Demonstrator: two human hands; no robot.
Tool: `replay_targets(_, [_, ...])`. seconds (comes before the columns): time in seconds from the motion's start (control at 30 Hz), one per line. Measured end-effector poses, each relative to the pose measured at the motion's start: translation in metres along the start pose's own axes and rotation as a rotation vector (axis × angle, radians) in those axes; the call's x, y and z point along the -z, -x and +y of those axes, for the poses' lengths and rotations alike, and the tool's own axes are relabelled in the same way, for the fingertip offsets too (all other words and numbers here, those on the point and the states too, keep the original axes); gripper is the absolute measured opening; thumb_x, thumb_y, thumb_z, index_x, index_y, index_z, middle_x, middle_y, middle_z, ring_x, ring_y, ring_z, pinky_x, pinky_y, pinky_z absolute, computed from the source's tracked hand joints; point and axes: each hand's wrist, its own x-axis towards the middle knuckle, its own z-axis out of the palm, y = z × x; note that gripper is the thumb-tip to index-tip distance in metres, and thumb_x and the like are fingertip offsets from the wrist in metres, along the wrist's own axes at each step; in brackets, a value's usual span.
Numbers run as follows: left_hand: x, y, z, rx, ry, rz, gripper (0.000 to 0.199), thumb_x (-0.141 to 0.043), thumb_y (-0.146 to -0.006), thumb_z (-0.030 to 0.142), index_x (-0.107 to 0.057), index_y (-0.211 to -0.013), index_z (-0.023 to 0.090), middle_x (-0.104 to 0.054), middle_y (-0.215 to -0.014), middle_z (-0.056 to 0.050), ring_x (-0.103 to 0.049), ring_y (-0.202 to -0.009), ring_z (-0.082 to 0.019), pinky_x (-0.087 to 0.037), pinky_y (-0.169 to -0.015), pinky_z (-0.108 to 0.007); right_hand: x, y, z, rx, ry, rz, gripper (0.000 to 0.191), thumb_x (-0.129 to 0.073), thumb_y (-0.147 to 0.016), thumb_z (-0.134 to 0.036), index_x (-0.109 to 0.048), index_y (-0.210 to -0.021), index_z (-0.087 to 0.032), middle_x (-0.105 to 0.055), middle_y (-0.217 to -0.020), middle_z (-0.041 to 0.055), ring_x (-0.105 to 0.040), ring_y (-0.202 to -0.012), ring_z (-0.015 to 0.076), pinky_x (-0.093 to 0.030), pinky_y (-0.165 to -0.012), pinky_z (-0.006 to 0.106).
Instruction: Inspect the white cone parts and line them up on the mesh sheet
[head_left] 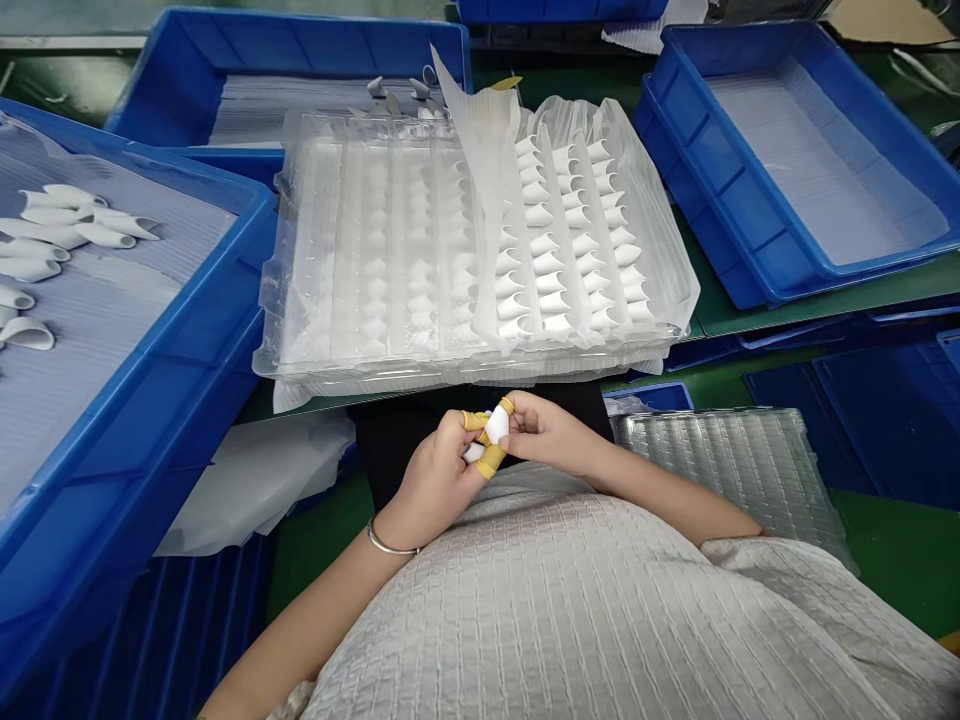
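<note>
In front of my body, my left hand [441,468] and my right hand [551,432] pinch a small white curved plastic piece [497,425] between them. Yellow finger covers [491,461] sit on some fingertips. A second white piece [473,453] shows partly inside my left hand, the rest hidden by fingers. Just beyond my hands is a clear plastic tray [300,345]. Rows of similar white hollow pieces [553,282] stand in its right half. A translucent sheet [480,150] is folded up at the middle and covers the left half.
A blue bin [217,290] at left holds several loose white pieces [105,236]. Another blue bin [172,60] stands behind the tray, with grey-white pieces at its edge. Blue stacked bins [757,225] are at right. Below right lies an empty-looking clear tray [739,460].
</note>
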Motion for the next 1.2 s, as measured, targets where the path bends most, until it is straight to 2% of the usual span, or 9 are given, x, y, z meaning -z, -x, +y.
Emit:
replay_targets(0.33, [-0.001,0.000,-0.001,0.006,0.033,0.005,0.026,-0.060,-0.085,0.037,-0.039,-0.086,0.023,-0.064,-0.078,0.000,-0.060,-0.066,-0.015,-0.042,-0.055,-0.026,-0.001,0.000,0.000,-0.001,0.051,0.009,0.017,-0.062,-0.073,-0.016,-0.049,-0.083,-0.020,-0.046,-0.069,-0.0061,-0.042,-0.061,0.0106,-0.032,-0.058,0.024])
replay_targets(0.57, [-0.003,0.001,0.002,0.068,0.364,-0.053,0.022,-0.063,-0.086,0.029,-0.043,-0.091,0.021,-0.067,-0.082,0.001,-0.059,-0.068,-0.011,-0.044,-0.058,-0.023,0.001,0.001,0.002,0.010,0.019,0.001,0.012,-0.057,-0.071,-0.014,-0.051,-0.081,-0.019,-0.046,-0.067,-0.0062,-0.040,-0.061,0.0099,-0.030,-0.057,0.024])
replay_targets(0.87, [-0.005,0.001,-0.001,0.107,0.458,-0.082,0.024,-0.065,-0.085,0.027,-0.044,-0.094,0.021,-0.065,-0.079,0.002,-0.057,-0.067,-0.011,-0.042,-0.058,-0.023,0.000,0.003,-0.002,-0.005,-0.043,-0.002,0.013,-0.059,-0.071,-0.014,-0.051,-0.080,-0.018,-0.047,-0.067,-0.0061,-0.041,-0.060,0.0093,-0.031,-0.058,0.023])
replay_targets(0.97, [-0.005,0.001,0.000,0.107,0.473,-0.080,0.023,-0.065,-0.086,0.029,-0.045,-0.094,0.021,-0.065,-0.081,0.001,-0.058,-0.068,-0.012,-0.042,-0.059,-0.023,0.001,0.002,0.002,-0.005,-0.078,-0.024,0.012,-0.061,-0.076,-0.020,-0.052,-0.084,-0.018,-0.046,-0.066,-0.0064,-0.039,-0.057,0.0090,-0.029,-0.055,0.023])
replay_targets(1.07, [-0.004,0.000,0.000,0.104,0.508,-0.096,0.023,-0.065,-0.086,0.029,-0.048,-0.098,0.021,-0.064,-0.080,0.002,-0.058,-0.068,-0.012,-0.042,-0.060,-0.024,0.003,0.003,0.003,-0.005,-0.026,-0.016,0.020,-0.064,-0.083,-0.035,-0.052,-0.084,-0.019,-0.045,-0.063,-0.0062,-0.038,-0.056,0.0099,-0.028,-0.053,0.023])
replay_targets(1.13, [-0.003,-0.001,-0.002,0.110,0.542,-0.101,0.029,-0.064,-0.086,0.032,-0.049,-0.108,0.021,-0.062,-0.077,0.003,-0.056,-0.067,-0.012,-0.042,-0.063,-0.025,0.006,0.005,-0.007,0.033,0.070,0.002,0.029,-0.065,-0.084,-0.044,-0.054,-0.080,-0.018,-0.045,-0.064,-0.0051,-0.039,-0.058,0.0106,-0.030,-0.054,0.024])
replay_targets(1.2, [0.000,-0.002,-0.005,0.130,0.607,-0.096,0.035,-0.061,-0.089,0.038,-0.047,-0.117,0.022,-0.060,-0.077,0.003,-0.054,-0.066,-0.013,-0.041,-0.062,-0.025,0.010,0.006,-0.028,0.098,0.191,0.014,0.032,-0.066,-0.085,-0.047,-0.056,-0.077,-0.017,-0.046,-0.067,-0.0034,-0.041,-0.061,0.0114,-0.032,-0.057,0.026])
